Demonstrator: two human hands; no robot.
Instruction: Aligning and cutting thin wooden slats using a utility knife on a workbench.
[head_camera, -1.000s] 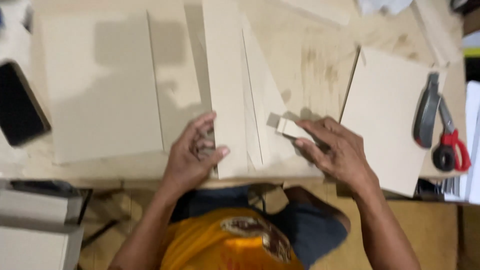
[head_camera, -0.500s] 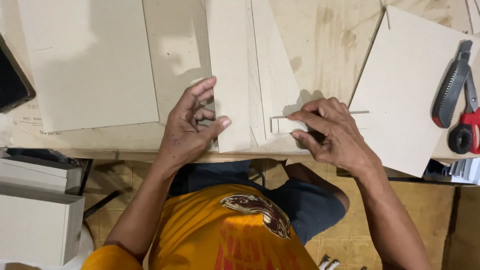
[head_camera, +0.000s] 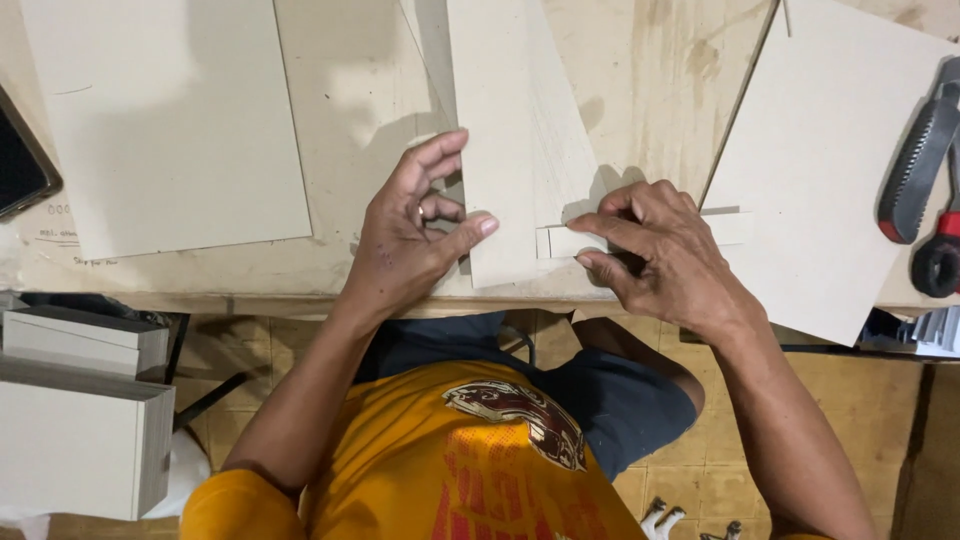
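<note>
A long pale cardboard strip (head_camera: 515, 130) lies upright on the wooden table (head_camera: 650, 90). My left hand (head_camera: 415, 235) presses its lower left edge with thumb and fingertips. My right hand (head_camera: 665, 255) pinches a narrow little cardboard strip (head_camera: 562, 241) that lies flat against the long strip's lower right edge. Part of that narrow strip is hidden under my right fingers and shows again at its right end (head_camera: 728, 227).
A large cardboard sheet (head_camera: 165, 120) lies at the left, another sheet (head_camera: 825, 170) at the right. Red-handled scissors (head_camera: 940, 255) and a grey-and-red cutter (head_camera: 915, 165) sit at the right edge. A dark phone (head_camera: 20, 165) is at the far left, white boxes (head_camera: 80, 410) below the table.
The view has moved closer and lower. My right hand has brought the small strip down flat against the long strip's edge. My left hand stays on the long strip.
</note>
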